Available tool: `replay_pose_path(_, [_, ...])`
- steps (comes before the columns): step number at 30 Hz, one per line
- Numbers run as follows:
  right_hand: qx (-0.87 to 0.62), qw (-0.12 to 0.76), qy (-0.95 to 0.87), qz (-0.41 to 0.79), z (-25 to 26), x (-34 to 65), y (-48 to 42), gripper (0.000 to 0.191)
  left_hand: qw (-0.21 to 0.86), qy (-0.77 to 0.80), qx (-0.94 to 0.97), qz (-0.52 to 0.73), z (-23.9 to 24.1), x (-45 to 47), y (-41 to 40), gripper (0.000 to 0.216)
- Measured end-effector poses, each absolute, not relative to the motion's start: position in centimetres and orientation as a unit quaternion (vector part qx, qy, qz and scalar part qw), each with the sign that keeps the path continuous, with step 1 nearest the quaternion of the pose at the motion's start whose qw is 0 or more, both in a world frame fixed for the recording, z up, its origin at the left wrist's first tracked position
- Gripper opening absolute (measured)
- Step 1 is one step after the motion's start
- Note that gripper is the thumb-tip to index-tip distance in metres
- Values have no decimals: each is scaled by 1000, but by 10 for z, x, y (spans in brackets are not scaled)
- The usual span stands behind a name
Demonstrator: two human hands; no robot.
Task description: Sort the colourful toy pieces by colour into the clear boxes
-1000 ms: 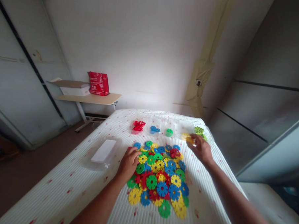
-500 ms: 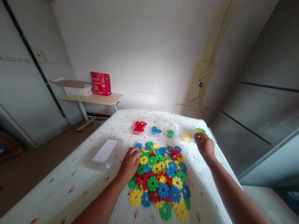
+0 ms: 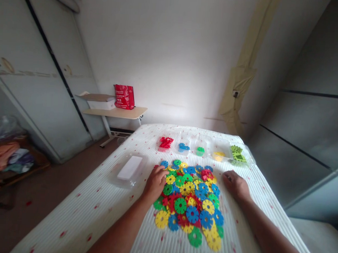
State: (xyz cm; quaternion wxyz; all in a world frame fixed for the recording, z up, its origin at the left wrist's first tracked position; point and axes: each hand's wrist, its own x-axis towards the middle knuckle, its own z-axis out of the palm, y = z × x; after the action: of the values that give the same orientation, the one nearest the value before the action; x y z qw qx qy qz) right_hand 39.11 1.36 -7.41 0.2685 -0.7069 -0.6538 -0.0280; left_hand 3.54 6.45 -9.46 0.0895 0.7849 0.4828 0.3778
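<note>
A heap of flat plastic gear-shaped discs [image 3: 192,202] in red, blue, yellow and green lies on a white ribbed cloth. My left hand [image 3: 155,182] rests on the heap's left edge, fingers curled down onto the discs. My right hand [image 3: 235,185] lies on the cloth just right of the heap, fingers bent, with nothing visible in it. Beyond the heap stands a row of clear trays holding sorted pieces: red [image 3: 165,143], blue [image 3: 183,146], green [image 3: 200,150], yellow [image 3: 219,156] and light green [image 3: 237,153].
A clear plastic lid with a white label [image 3: 129,169] lies left of the heap. The table [image 3: 103,209] has its edge at the left. A side table [image 3: 115,112] with a red bag [image 3: 124,96] stands by the far wall. Clothes [image 3: 5,156] are piled at the left.
My right hand has pulled back from the yellow and light green trays to the cloth beside the heap. The left hand has stayed on the heap. The view has shifted left.
</note>
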Motion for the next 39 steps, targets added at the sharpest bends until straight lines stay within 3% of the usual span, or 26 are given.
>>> replay_pose_path(15, [-694,254,-671,-58,-74,388,11,28,92,462,776,419,-82,34,62,29])
replay_pose_path(24, [-701,249,-667,-52,-71,386,10,28,23,513,738,438,-73,20,68,28])
replay_pose_path(32, [-707,242,-663,-40,-73,387,11,28,53,509,739,438,-78,30,69,35])
replay_pose_path(36, [-705,245,-664,-43,-74,388,11,28,59,524,753,393,-76,34,77,42])
replay_pose_path(39, [-702,243,-668,-45,-74,388,11,29,67,553,783,278,-68,37,85,47])
